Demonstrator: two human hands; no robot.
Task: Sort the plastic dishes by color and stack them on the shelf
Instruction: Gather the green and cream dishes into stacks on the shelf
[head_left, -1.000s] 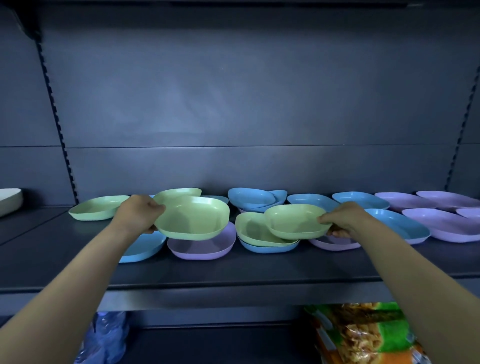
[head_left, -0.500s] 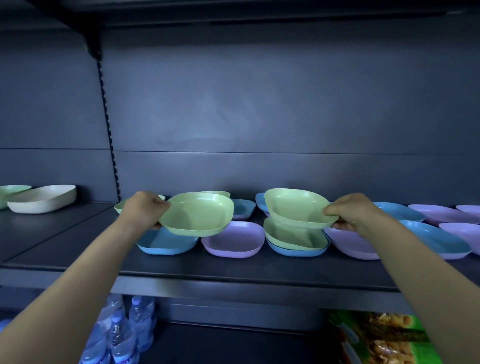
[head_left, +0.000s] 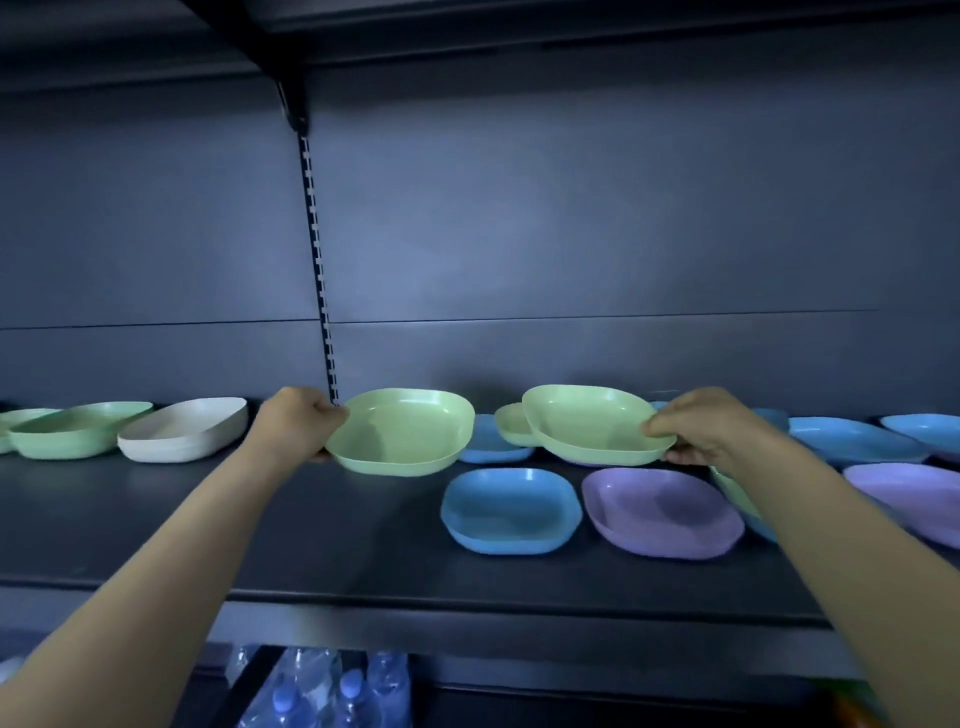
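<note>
- Carrying two green dishes, one per hand: our left hand (head_left: 298, 423) pinches the left rim of a green dish (head_left: 402, 431), thumb on top, fingers tucked under; our right hand (head_left: 701, 426) pinches the right rim of a second green dish (head_left: 592, 423) the same way.
- Both held dishes hover above the shelf (head_left: 332, 525), roughly level and well apart from each other.
- On the far left of the shelf sit a green stack (head_left: 72, 428) and a white dish (head_left: 182, 428); we judge the green stack to be the drop target.
- Unsorted dishes sit at right: a blue dish (head_left: 509, 512) and a purple dish (head_left: 662, 512) near us, more blue and purple ones farther right, and another green dish (head_left: 511, 423) just behind the right-hand one.
- Step in hand: green collection, mid-transfer leftward. Sorting looks to be at an early stage.
- Next move calls for reaching past the white dish, then nesting one dish at a time, squarely so the rims seat.
- Versus half a second ago: the view has swung left, bare shelf now lies under the left-hand dish where blue and purple dishes sat before, the white dish is much closer to our left hand, and both grips are unchanged.
- Water bottles (head_left: 332, 691) show on the level below.
</note>
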